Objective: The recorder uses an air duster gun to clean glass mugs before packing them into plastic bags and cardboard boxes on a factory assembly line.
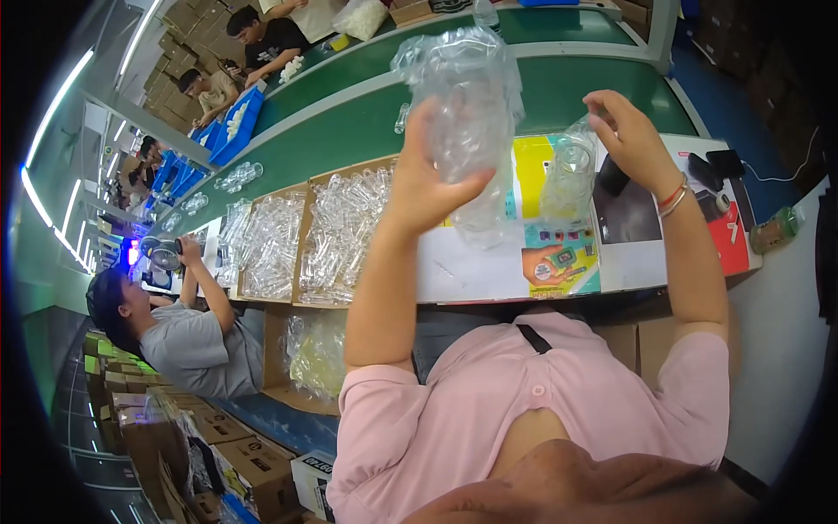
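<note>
My left hand (423, 188) is raised over the table, fingers wrapped round a bulging clear plastic bag (467, 96). What the bag holds is blurred by its shiny folds. To the right, my right hand (630, 144) is bent at the wrist, its thumb and fingertips pinched together at the upper edge of a second clear plastic bag (569, 179). That bag hangs loose and crumpled above a printed sheet (559, 253) in yellow and teal. Left of my left forearm stands a cardboard tray (307, 236) heaped with clear plastic pieces (345, 231).
An open carton (319, 354) with clear film sits below the tray. A green conveyor belt (585, 92) runs beyond the table. A co-worker in grey (201, 349) sits at left. Dark devices (711, 170), a red box (729, 236) and a jar (772, 229) lie at right.
</note>
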`<state>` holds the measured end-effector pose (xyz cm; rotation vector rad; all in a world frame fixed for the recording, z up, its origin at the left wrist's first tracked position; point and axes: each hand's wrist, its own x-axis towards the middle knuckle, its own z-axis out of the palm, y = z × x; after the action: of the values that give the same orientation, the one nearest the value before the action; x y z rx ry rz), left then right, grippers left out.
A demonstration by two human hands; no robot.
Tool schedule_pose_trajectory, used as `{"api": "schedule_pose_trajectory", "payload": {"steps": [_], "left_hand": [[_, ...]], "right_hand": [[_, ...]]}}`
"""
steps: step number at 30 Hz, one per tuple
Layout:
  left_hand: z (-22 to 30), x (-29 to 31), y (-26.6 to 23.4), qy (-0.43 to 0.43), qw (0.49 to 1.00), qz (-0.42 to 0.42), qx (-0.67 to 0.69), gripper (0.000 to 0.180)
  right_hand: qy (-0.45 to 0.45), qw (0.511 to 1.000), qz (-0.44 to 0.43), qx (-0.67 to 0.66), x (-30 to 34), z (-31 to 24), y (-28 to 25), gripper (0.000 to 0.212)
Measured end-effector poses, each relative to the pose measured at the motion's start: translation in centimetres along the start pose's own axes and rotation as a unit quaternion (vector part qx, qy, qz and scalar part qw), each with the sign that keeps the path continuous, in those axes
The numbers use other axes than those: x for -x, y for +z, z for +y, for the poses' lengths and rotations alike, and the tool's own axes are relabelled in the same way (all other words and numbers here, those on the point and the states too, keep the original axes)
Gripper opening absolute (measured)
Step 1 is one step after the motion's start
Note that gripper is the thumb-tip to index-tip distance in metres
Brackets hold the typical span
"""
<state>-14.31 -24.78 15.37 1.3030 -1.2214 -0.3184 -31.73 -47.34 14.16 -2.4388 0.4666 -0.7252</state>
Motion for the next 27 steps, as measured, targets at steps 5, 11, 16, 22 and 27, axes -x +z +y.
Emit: {"api": "schedule_pose_trajectory", "payload": {"steps": [5,11,16,22,27], "left_hand": [[-0.6,0.1,-5.9,-0.06,0.98,-0.091,0.167,0.082],[-1.3,-1.5,-4.2,-0.017,0.97,-0.183,0.159,0.093],[1.6,-0.4,-3.6,0.031,0.99,-0.127,0.056,0.112],[1.3,-0.1,-3.4,0.136,0.974,-0.064,-0.169,0.126],[2.5,-0.7,-2.0,0.123,0.99,0.055,0.032,0.135]], "right_hand": [[-0.199,0.961,-0.19,-0.039,0.5,-0.5,0.1,0.064],[-0.159,0.972,-0.171,0.01,2.1,1.3,1.5,0.058],[-0.179,0.975,-0.133,0.025,1.4,1.5,3.0,0.051],[-0.153,0.976,-0.087,0.127,1.9,1.7,4.5,0.044],[-0.185,0.972,0.029,0.144,2.8,1.9,4.7,0.016]]}}
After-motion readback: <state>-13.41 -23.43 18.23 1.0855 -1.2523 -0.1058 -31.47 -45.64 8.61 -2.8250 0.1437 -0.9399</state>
